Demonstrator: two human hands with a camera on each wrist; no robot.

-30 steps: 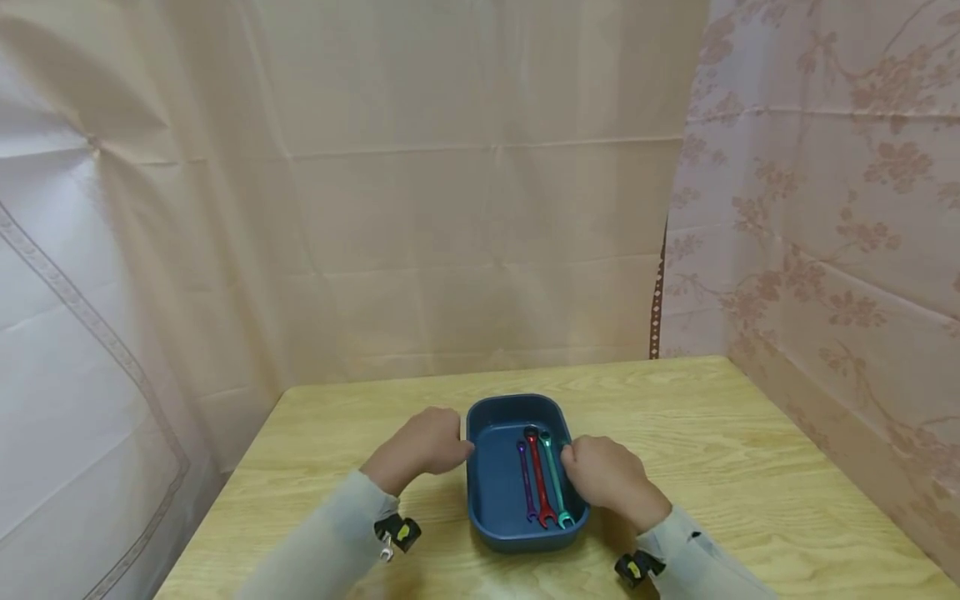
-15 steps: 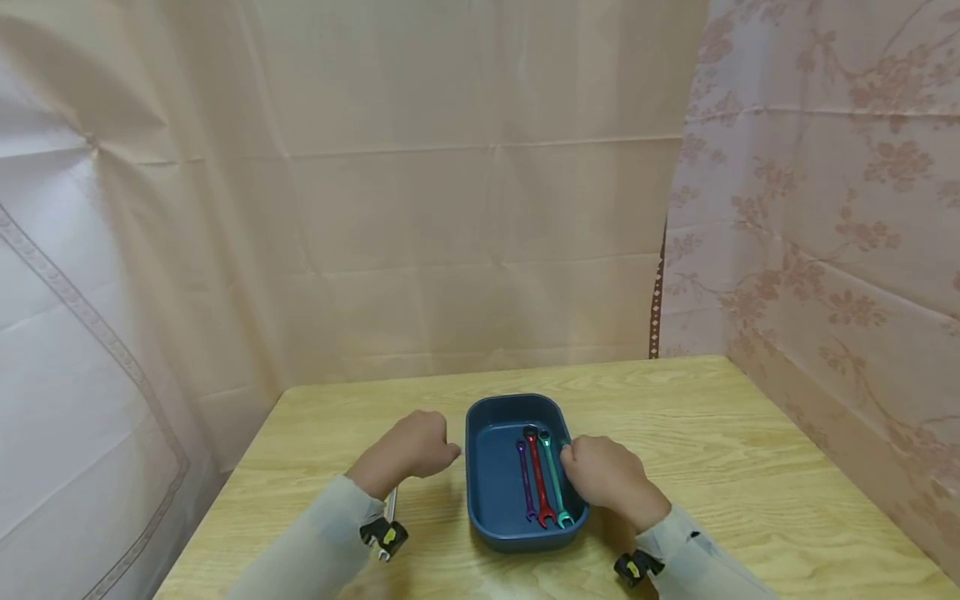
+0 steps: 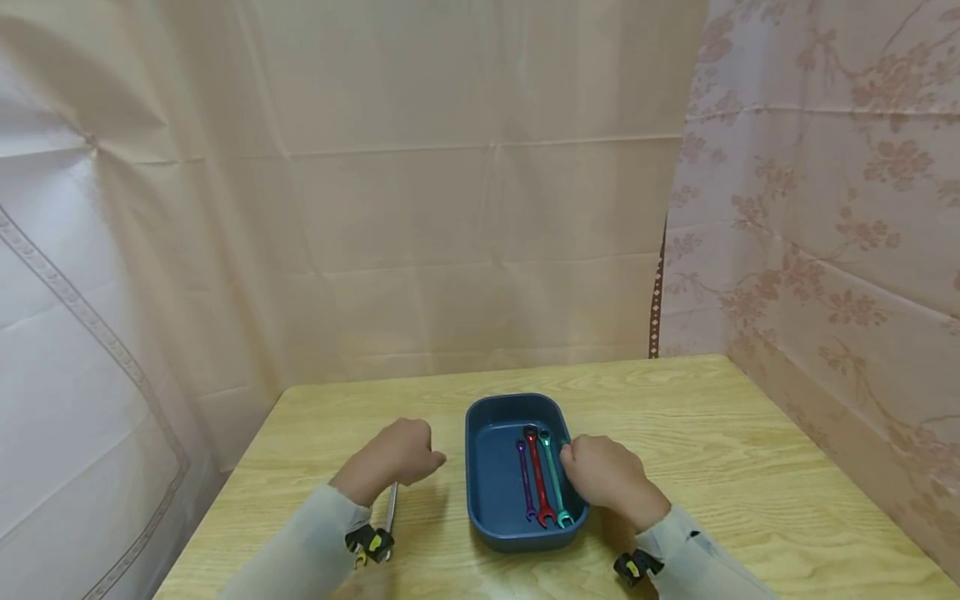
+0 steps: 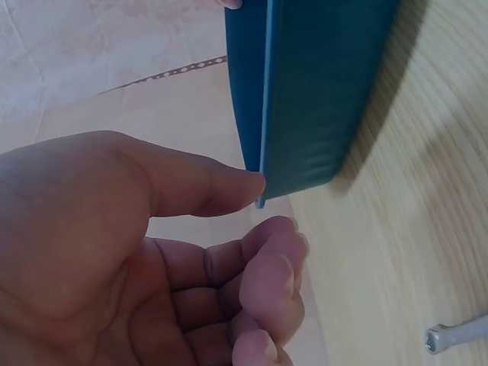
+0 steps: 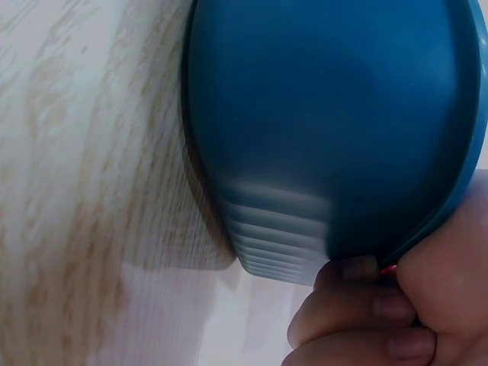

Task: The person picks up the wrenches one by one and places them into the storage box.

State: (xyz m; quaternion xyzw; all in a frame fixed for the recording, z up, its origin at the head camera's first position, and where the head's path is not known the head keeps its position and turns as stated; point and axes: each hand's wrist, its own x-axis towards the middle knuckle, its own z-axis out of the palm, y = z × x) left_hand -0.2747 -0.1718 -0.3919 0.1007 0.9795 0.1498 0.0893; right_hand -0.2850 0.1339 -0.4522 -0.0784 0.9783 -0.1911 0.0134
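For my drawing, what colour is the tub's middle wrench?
The combination wrench is red, clearest in the head view.

Wood-grain table (image 3: 720, 467) below the left hand (image 3: 393, 457); beige cloth (image 3: 450, 208) beyond it; white cloth (image 3: 67, 400) to its left; floral cloth (image 3: 840, 217) right of the right hand (image 3: 607, 475).

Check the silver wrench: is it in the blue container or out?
Out: in the left wrist view, the silver wrench lies on the table, apart from the blue container. The head view shows three colored wrenches inside.
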